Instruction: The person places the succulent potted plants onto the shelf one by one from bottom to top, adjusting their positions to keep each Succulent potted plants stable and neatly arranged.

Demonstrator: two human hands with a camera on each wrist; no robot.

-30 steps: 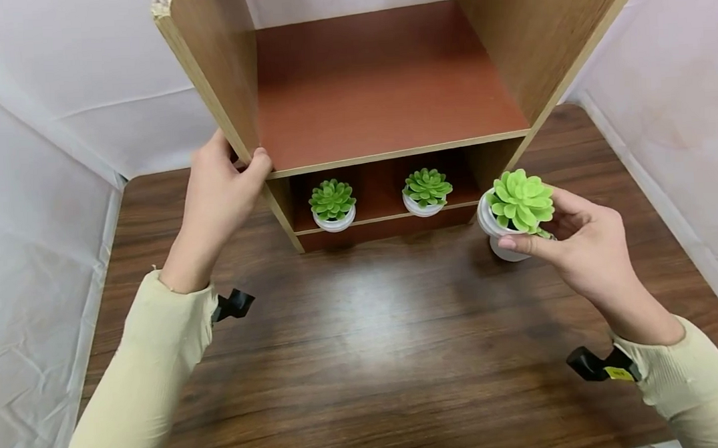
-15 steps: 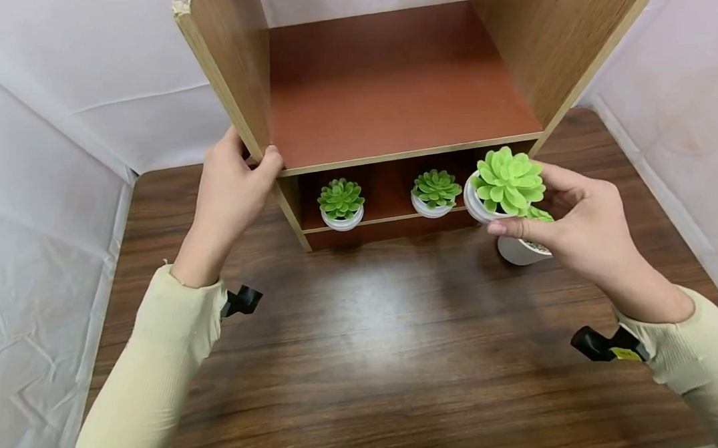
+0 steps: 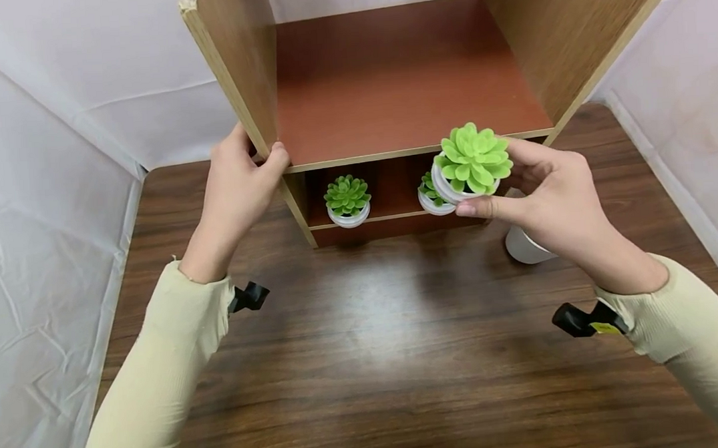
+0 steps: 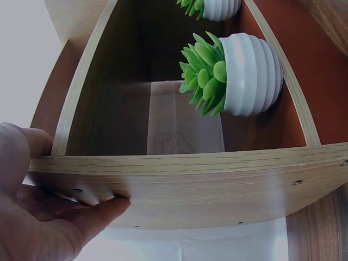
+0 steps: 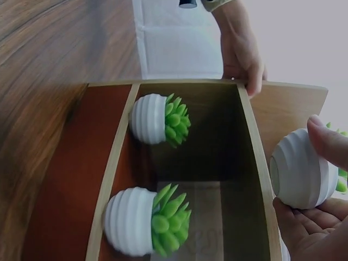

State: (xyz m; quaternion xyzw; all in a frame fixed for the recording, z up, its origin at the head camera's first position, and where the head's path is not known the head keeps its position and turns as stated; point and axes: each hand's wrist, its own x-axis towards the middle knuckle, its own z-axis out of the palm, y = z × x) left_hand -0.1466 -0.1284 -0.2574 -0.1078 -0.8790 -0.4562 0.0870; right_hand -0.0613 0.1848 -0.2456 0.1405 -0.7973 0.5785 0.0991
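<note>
My right hand holds a potted succulent by its ribbed white pot, thumb on the near side, up at the front edge of the red-brown middle shelf. My left hand grips the left side panel of the wooden cabinet, thumb at the shelf's corner and fingers along the outer face in the left wrist view. Two similar succulents sit in the lower compartment: the left succulent shows whole, while the other succulent is partly covered by the held one in the head view.
On the dark wood table, right of the cabinet, stands another white pot, mostly hidden behind my right hand. The cabinet's right panel rises beyond it. White sheeting borders the table at the sides and back.
My right hand has carried the potted succulent up and left, from beside the cabinet to the shelf edge, uncovering the pot on the table. My left hand keeps its grip on the panel.
</note>
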